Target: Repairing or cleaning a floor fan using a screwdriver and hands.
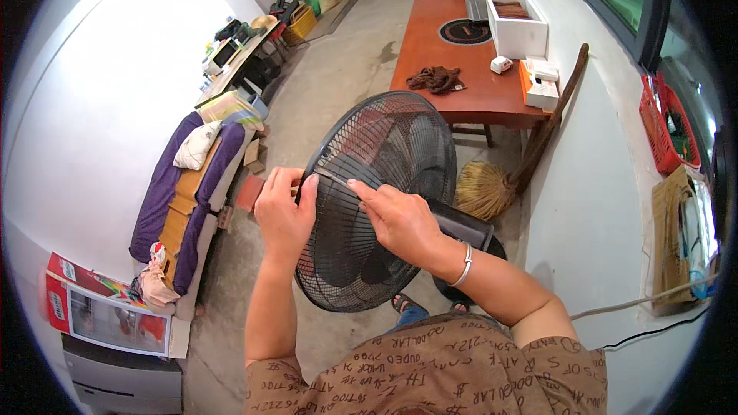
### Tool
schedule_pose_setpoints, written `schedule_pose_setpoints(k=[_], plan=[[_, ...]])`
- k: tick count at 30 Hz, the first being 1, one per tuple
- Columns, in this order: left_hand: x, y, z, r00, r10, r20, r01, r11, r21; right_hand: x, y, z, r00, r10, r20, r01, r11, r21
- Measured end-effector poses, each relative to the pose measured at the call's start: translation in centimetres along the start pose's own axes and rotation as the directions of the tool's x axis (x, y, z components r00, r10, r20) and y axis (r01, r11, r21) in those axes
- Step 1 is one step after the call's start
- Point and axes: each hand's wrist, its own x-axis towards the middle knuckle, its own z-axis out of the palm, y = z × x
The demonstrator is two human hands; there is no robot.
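A black fan with a round wire guard stands in front of me, its face tilted toward my left. My left hand is closed on the guard's rim, thumb on the near side and fingers bent over the edge. In front of the guard, my right hand is closed, its index finger and thumb on a thin metal rod, perhaps a screwdriver shaft. The rod's far end points at the rim beside my left thumb. My right palm hides whatever part of the rod lies inside it.
Beyond the fan stands a reddish-brown table with a dark cloth and a white foam box. A broom leans at the right wall. A purple-covered sofa lies left; a red basket sits right.
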Motion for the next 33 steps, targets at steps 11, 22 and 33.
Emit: schedule_pose_setpoints(k=[11, 22, 33], plan=[[0.1, 0.5, -0.3, 0.999, 0.035, 0.034, -0.036, 0.998, 0.048, 1.8, 2.1, -3.7, 1.000, -0.020, -0.002, 0.019, 0.991, -0.136], [1.0, 0.2, 0.3, 0.993, 0.111, 0.036, -0.110, 0.994, -0.031, 6.2, 3.7, -7.8, 0.969, -0.120, 0.215, 0.178, 0.945, -0.275], [0.9, 0.1, 0.3, 0.997, 0.078, 0.028, -0.076, 0.995, -0.069, 4.9, 4.8, -5.6, 0.986, -0.080, 0.143, 0.091, 0.993, -0.074]])
